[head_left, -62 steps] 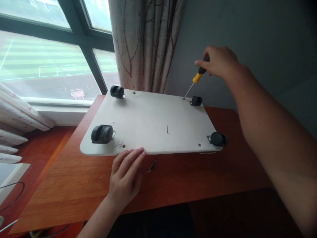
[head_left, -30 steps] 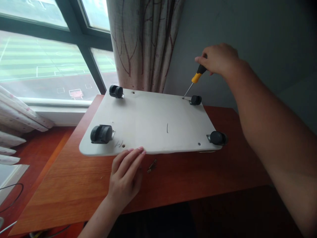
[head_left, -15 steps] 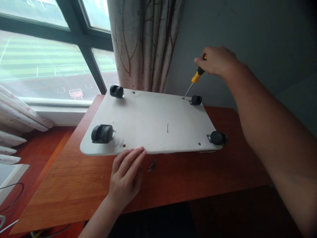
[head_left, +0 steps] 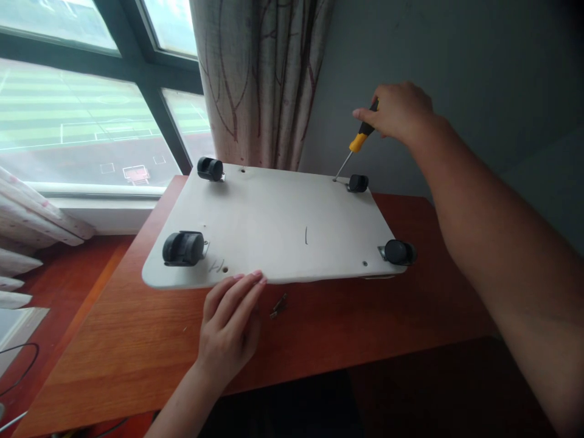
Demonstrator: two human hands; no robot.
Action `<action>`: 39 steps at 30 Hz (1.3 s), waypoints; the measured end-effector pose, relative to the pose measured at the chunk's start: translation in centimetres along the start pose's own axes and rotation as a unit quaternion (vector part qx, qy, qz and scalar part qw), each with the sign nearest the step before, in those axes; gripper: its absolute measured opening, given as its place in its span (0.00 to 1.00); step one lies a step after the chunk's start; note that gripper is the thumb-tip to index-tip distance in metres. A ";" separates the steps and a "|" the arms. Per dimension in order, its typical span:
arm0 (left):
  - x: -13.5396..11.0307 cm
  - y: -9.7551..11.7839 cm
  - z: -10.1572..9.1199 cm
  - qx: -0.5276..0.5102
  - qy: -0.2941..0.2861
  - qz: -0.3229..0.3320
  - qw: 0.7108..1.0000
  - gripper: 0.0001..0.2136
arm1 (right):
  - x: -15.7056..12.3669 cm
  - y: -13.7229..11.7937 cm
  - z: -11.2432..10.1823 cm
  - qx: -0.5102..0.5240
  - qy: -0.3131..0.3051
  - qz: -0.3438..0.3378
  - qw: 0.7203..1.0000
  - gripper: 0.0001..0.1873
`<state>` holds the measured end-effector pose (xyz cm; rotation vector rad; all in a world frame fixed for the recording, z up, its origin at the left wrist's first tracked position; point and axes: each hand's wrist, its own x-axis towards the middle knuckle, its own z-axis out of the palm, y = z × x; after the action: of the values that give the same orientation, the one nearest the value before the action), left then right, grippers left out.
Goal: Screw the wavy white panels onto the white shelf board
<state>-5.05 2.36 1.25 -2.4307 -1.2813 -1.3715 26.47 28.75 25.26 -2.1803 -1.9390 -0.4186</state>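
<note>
yellow-and-black screwdriver [head_left: 358, 139] gripped in closed right hand [head_left: 401, 112], long axis tilted, tip down-left on white board [head_left: 278, 225] just beside far caster [head_left: 358, 183]. left hand [head_left: 228, 328] open, fingertips [head_left: 255, 278] pressing board's near edge; loose screws [head_left: 278, 306] just right of it.

Wooden table [head_left: 137, 340], loose screws [head_left: 278, 306] lying on it. Patterned curtain [head_left: 260, 79] hangs behind, beside dark-framed window [head_left: 150, 103]; sports field [head_left: 68, 128] outside. Grey wall [head_left: 456, 48] right. Black cable [head_left: 18, 359], white cloth [head_left: 27, 231] far left.

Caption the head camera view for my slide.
Right hand holds a screwdriver tip-down beside a far wheel on a white board; left hand touches its near edge.
</note>
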 end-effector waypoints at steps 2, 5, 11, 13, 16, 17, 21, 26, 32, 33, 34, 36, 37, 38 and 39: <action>0.0 0.0 -0.1 0.000 0.001 0.001 1.000 0.27 | 0.2 0.3 0.3 0.020 -0.014 -0.002 1.000 0.21; 0.0 0.1 -0.2 0.000 0.005 0.005 1.000 0.27 | 0.3 0.6 0.6 0.142 -0.059 -0.021 0.988 0.19; 0.1 0.1 -0.1 -0.001 0.007 0.001 1.000 0.28 | -0.4 0.0 0.5 0.125 -0.017 -0.035 0.991 0.23; 0.1 0.1 -0.1 0.001 0.006 0.001 1.000 0.28 | -0.4 -0.2 0.4 0.046 0.005 -0.028 0.999 0.23; 0.1 0.1 -0.1 0.003 0.005 0.002 1.000 0.28 | 0.0 -0.2 0.5 0.040 0.004 -0.025 0.999 0.16; 0.1 0.1 -0.1 0.002 0.004 0.002 1.000 0.28 | 0.2 -0.2 0.6 0.061 -0.009 -0.027 0.998 0.12; 0.1 0.1 -0.2 0.002 0.002 0.000 1.000 0.28 | 0.3 0.2 0.9 0.205 -0.051 -0.030 0.977 0.14; 0.0 0.1 -0.1 0.000 -0.001 0.002 1.000 0.26 | -0.1 0.5 0.9 0.056 0.028 -0.018 0.998 0.16; 0.0 0.1 -0.1 -0.003 -0.002 -0.001 1.000 0.26 | 0.1 1.2 0.8 0.115 -0.020 -0.011 0.993 0.08; 0.0 0.1 -0.1 -0.003 -0.001 -0.002 1.000 0.26 | 0.1 1.4 0.9 0.157 -0.037 -0.016 0.987 0.08; 0.0 0.1 -0.1 -0.003 0.001 -0.002 1.000 0.27 | 0.1 1.5 0.9 0.204 -0.053 -0.024 0.977 0.10; 0.1 0.1 -0.1 -0.002 0.002 -0.004 1.000 0.27 | -0.1 1.9 1.1 0.287 -0.071 -0.044 0.954 0.13; 0.1 0.1 -0.1 -0.002 0.002 -0.005 1.000 0.27 | -0.2 2.0 1.1 0.315 -0.070 -0.053 0.945 0.13; 0.1 0.1 -0.1 -0.002 0.001 -0.006 1.000 0.28 | -0.3 2.1 1.1 0.337 -0.067 -0.062 0.937 0.13; 0.0 0.1 -0.1 -0.003 0.000 -0.006 1.000 0.28 | -0.4 2.1 1.1 0.346 -0.060 -0.068 0.934 0.14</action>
<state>-4.99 2.25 1.38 -2.4305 -1.2956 -1.3790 28.65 28.48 24.17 -1.6435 -1.9032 0.3516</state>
